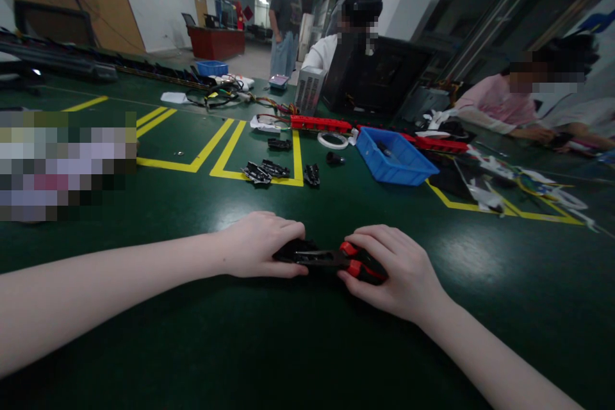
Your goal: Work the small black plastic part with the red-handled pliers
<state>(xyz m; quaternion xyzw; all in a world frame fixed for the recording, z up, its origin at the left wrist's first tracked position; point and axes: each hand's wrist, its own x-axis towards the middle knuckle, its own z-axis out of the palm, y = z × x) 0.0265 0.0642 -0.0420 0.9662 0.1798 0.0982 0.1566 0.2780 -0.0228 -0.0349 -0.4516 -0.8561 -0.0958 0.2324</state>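
My right hand (398, 269) is wrapped round the red and black handles of a pair of pliers (327, 259), whose dark jaws point left. The jaws meet a small black part (288, 250) that my left hand (264, 245) grips between thumb and fingers; how far they bite on it cannot be made out. Beyond my hands lie several similar black parts (275, 168) by the yellow tape lines, with a single black part (312, 174) to their right. A short dark cylinder (335, 158) rests near them.
A blue bin (396, 157) stands ahead to the right, beside a white tape roll (332, 140). Behind run red strips (321, 123), cables and a grey metal box (308, 91). A pixelated patch covers the left side. Other people sit across the table and at right; one stands behind.
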